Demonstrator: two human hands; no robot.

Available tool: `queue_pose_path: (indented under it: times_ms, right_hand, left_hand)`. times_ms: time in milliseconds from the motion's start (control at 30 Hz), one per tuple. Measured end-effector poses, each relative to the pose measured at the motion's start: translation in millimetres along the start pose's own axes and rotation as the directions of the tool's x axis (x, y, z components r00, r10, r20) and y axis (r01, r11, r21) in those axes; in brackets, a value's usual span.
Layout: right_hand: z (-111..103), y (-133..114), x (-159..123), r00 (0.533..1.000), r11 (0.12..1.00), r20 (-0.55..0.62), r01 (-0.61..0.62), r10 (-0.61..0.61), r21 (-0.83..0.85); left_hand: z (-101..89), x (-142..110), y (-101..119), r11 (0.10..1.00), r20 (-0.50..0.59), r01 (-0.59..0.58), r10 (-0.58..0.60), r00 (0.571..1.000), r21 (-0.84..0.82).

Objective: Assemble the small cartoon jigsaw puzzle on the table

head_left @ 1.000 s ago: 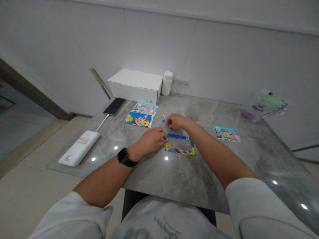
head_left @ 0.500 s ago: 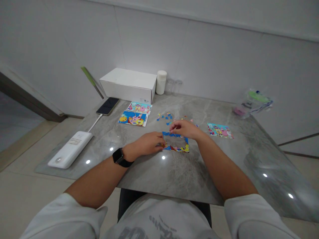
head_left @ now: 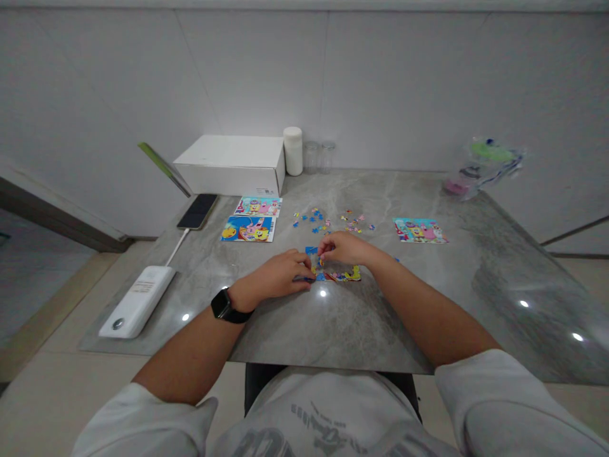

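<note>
The grey counter [head_left: 333, 330] spreads out before me, with a white box [head_left: 233, 166] at its far side. My left hand [head_left: 285, 274] lies at the left end of the puzzle border [head_left: 339, 277], thumb and fingers apart and touching it. My right hand [head_left: 342, 247] is over the border's upper left, thumb and fingertips pinched on a small piece [head_left: 321, 261]. The border lies flat in front of me; my hand hides part of its top. A blue picture card [head_left: 248, 229] lies farther left, and loose pieces [head_left: 316, 219] are scattered just beyond my hands.
</note>
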State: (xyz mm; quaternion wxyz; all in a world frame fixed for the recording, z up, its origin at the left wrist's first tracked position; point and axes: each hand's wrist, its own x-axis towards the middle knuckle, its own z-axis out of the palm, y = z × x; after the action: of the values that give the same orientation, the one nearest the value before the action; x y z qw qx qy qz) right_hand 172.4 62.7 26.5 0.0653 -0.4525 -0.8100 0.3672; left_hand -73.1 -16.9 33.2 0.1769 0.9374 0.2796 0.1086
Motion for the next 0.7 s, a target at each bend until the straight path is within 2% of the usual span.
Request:
queue_pose_path:
  times_ms: [200, 367, 467, 600, 700]
  right_hand:
    - [-3.9, -8.9, -5.1, 0.996, 0.993, 0.033, 0.078, -0.081, 0.089]
    - [-10.5, -14.8, -11.0, 0.997, 0.937, 0.056, -0.071, 0.056, 0.343]
    - [-13.9, -18.7, -14.1, 0.995, 0.880, 0.055, -0.098, 0.082, 0.465]
    - [-16.6, -25.3, -16.7, 0.994, 0.842, 0.077, -0.111, 0.082, 0.528]
    - [-18.1, -28.7, -17.9, 0.988, 0.835, 0.079, -0.153, 0.131, 0.528]
  left_hand:
    - [0.6, -1.4, 0.4, 1.000, -0.016, 0.009, -0.009, 1.000, 0.001]
    - [-2.3, -1.8, 1.3, 0.999, -0.041, 0.032, -0.032, 0.999, 0.011]
    - [-3.6, -0.9, 3.6, 0.998, -0.062, 0.067, -0.066, 0.996, 0.018]
    - [-4.1, -0.2, 4.5, 0.997, -0.067, 0.077, -0.076, 0.995, 0.023]
    - [-4.1, -0.2, 3.8, 0.996, -0.056, 0.083, -0.081, 0.995, 0.032]
